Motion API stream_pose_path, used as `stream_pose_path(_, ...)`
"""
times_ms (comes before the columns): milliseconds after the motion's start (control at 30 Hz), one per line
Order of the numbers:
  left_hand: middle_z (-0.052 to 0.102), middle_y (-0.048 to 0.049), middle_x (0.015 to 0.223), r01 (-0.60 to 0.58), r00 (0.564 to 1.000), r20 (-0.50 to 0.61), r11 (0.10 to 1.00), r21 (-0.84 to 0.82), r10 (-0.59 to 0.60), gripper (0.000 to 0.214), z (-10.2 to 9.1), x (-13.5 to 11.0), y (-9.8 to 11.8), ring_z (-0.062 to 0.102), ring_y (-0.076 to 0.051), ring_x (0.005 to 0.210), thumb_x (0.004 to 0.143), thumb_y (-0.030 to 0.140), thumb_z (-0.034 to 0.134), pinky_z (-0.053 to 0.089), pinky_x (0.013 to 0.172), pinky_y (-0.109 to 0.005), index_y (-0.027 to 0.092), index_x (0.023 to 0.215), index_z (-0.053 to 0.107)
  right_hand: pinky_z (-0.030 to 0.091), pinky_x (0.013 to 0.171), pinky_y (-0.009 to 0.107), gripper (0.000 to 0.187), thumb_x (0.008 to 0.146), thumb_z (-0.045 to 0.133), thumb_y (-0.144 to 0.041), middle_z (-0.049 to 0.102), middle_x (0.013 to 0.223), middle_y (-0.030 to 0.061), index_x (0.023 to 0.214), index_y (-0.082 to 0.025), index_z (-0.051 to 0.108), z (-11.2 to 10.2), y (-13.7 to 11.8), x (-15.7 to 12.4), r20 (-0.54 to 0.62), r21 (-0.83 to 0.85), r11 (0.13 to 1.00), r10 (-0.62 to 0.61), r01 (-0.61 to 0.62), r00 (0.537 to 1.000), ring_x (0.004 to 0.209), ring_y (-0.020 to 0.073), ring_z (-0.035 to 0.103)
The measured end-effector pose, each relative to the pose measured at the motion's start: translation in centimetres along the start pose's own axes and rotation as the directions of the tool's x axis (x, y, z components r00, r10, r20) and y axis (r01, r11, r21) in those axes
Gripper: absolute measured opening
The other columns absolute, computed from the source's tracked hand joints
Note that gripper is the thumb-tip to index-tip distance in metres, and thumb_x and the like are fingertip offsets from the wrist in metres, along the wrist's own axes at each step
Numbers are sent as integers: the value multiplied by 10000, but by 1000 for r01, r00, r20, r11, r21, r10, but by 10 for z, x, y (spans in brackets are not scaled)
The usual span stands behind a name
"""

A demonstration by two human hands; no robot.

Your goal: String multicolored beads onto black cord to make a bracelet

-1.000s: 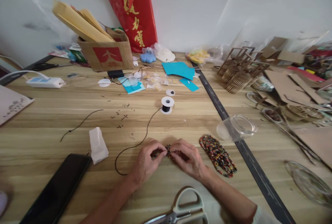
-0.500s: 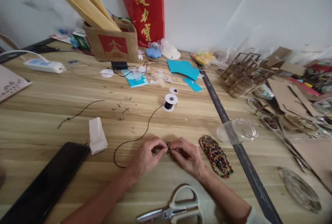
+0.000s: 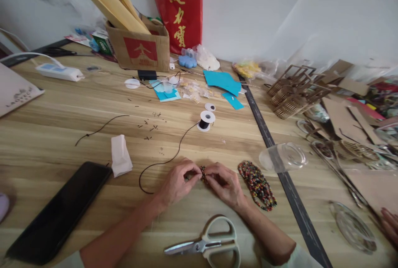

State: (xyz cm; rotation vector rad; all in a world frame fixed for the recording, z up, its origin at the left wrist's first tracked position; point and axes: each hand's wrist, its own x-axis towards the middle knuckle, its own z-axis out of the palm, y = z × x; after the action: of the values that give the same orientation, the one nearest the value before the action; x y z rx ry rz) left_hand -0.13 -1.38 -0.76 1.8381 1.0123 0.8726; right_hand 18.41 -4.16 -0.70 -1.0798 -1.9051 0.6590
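My left hand (image 3: pixel 180 180) and my right hand (image 3: pixel 224 185) meet over the table, each with thumb and fingers pinched together. Between their fingertips is a small cluster of multicoloured beads (image 3: pixel 203 173), mostly covered by the fingers. Black cord (image 3: pixel 179 146) runs from a white spool (image 3: pixel 207 119) and loops round to pass beneath my left hand or wrist; its end is hidden. Just right of my right hand lies a heap of multicoloured bead strings (image 3: pixel 256 185). Scissors with pale handles (image 3: pixel 207 243) rest close to my forearms, blades pointing left.
A black phone-like slab (image 3: pixel 59 214) and folded white paper (image 3: pixel 121 156) lie left. To the right are a clear plastic cup (image 3: pixel 281 157), small woven baskets (image 3: pixel 290 98) and another person's hand (image 3: pixel 390 223). A cardboard box (image 3: pixel 139 50) stands at the back.
The view has shifted slightly. My hands keep the same pinch on the beads. Another person's hand has come into view at the right edge.
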Motion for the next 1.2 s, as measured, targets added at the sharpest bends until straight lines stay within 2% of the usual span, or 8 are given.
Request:
stream_pose_path(367,645,-22,758,12,1000,8,1000,-14,-12,86,-1,-2,0,582,-156,748,768,104,584,448,714,-261,168,738,634,476,632,248,69,882,561,-184,654,794,51,905,-188,625,0,-1,0,-2,9,1000,6,-6,1000,712,144,593)
stream_pose_path(600,621,-22,746,5,1000,2,1000,-1,-5,86,1,-1,0,568,-147,718,763,95,584,445,670,-244,159,724,626,455,587,232,85,893,552,-219,647,778,47,898,-183,629,0,0,-2,-4,-19,1000,7,-7,1000,674,133,578)
stream_pose_path(1200,621,-24,721,-16,1000,-4,999,44,16,95,-1,0,5,576,-160,749,752,77,597,445,694,-253,154,704,624,458,588,237,104,894,562,-246,655,788,58,900,-183,645,1,1,-2,2,-27,1000,2,-2,1000,670,141,578)
